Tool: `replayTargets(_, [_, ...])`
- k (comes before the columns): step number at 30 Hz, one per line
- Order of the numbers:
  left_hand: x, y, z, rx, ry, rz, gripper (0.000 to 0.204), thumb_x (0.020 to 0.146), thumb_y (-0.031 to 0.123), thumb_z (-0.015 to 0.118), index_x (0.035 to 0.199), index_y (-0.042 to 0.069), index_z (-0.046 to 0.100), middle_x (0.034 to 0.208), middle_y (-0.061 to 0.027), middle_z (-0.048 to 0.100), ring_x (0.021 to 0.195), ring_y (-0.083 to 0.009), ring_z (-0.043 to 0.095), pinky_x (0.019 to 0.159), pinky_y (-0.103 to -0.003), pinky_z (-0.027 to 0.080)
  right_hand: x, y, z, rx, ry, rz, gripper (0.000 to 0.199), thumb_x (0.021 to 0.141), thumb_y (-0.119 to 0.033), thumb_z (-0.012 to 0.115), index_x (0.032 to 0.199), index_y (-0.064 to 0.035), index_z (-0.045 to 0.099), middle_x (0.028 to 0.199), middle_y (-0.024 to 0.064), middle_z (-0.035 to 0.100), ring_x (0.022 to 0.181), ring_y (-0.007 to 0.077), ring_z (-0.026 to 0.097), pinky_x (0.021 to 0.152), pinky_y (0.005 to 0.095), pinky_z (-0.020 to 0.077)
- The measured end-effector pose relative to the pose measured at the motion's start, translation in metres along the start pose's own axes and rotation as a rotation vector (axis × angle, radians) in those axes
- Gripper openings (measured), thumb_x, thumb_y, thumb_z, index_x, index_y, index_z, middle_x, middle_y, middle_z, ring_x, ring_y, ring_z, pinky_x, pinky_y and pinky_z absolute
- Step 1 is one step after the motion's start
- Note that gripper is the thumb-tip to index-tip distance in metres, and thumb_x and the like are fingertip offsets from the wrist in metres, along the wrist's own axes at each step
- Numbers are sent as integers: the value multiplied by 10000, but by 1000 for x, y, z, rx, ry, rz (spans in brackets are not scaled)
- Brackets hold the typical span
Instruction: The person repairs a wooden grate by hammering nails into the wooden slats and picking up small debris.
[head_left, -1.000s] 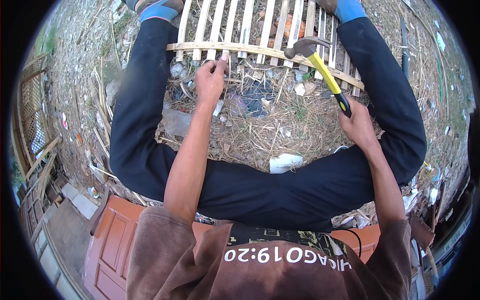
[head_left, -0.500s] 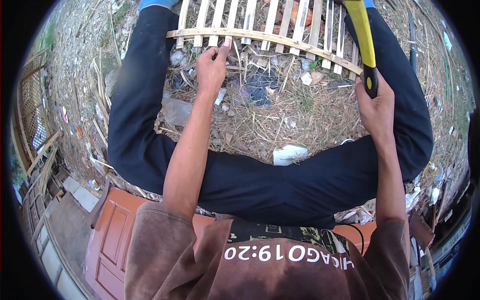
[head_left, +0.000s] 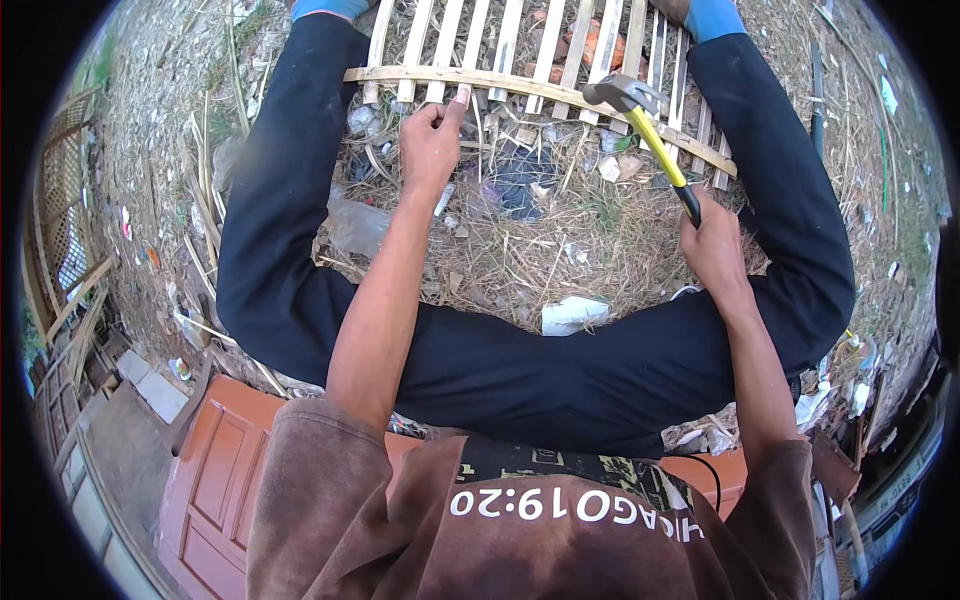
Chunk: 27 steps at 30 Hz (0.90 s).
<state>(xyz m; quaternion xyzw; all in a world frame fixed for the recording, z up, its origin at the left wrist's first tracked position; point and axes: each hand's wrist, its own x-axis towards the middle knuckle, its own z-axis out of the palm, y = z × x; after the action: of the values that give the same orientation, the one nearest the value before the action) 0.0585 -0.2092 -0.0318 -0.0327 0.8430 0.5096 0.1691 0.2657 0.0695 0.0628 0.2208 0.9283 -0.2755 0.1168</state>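
Note:
A frame of narrow, pale wooden slats (head_left: pixel 505 45) lies between my lower legs, crossed near its closer end by a thin curved wooden strip (head_left: pixel 540 86). My left hand (head_left: pixel 430 150) is closed at the end of one slat just below the strip, thumb on top and fingers curled under. In my right hand (head_left: pixel 714 240) is a claw hammer (head_left: pixel 655 140) with a yellow and black handle, gripped low. Its metal head is over the right part of the strip; whether it touches the wood I cannot tell. Any nail is too small to make out.
My legs in dark trousers (head_left: pixel 270 220) flank the frame. Dry grass, scraps and a white piece of litter (head_left: pixel 575 315) cover the ground between them. An orange-brown panelled door (head_left: pixel 220 470) lies beneath me. Lattice panels (head_left: pixel 65 225) stand at the far left.
The hammer has come down and leftward from its raised position, its head now fully in view. My right hand has moved left and nearer to me. My left hand keeps its hold.

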Motion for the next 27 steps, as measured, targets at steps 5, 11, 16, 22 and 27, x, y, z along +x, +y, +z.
replayTargets(5, [-3,0,-2,18,17,-22,460,926,360,661,671,-22,628,534,-3,471,538,-83,373,510,-302,320,7,-38,-43,350,268,18,105,903,-24,592,989,34,590,597,35,466,569,44,409,530,245,373])
replayTargets(11, [-3,8,-2,47,17,-12,460,922,367,660,674,-19,643,531,2,470,531,-82,387,508,-298,325,-2,14,-1,-21,71,98,310,848,-20,580,1155,9,612,672,259,533,616,445,527,606,351,468])
replayTargets(16, [-6,4,-2,23,25,-38,451,916,365,664,674,-16,655,525,8,471,526,-81,388,507,-294,326,-2,-16,-32,377,268,64,65,911,-35,565,941,21,549,638,9,481,611,46,434,545,267,393])
replayTargets(22, [-2,8,2,48,21,-45,468,921,376,665,669,-18,645,526,0,473,529,-84,391,509,-304,326,-9,18,-6,60,14,148,290,843,-21,578,1128,8,625,701,232,545,580,326,510,631,356,466])
replayTargets(27, [-7,5,-1,63,26,-44,459,944,372,635,676,0,629,546,26,448,539,-68,360,511,-289,290,-6,-34,-53,309,263,61,173,898,-32,582,1054,41,606,630,44,482,586,61,415,535,274,389])
